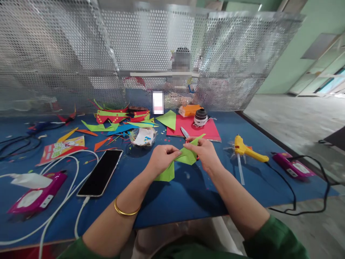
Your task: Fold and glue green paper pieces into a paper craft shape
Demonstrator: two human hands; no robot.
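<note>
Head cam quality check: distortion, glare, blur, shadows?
Head view: strong wide-angle bend, perforated metal screen and blue table edge curve; glare on the screen's upper panels; soft shadow under both hands, left hand and right hand, holding sharp green paper; a blurred-out patch behind the screen.

Craft workshop: paper scraps (118, 120), glue gun (246, 149)

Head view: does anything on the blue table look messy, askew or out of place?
Yes. Cut paper scraps lie scattered across the far side of the blue table, and the yellow glue gun lies tipped on its side. Both hands, left hand and right hand, hold green folded paper.
</note>
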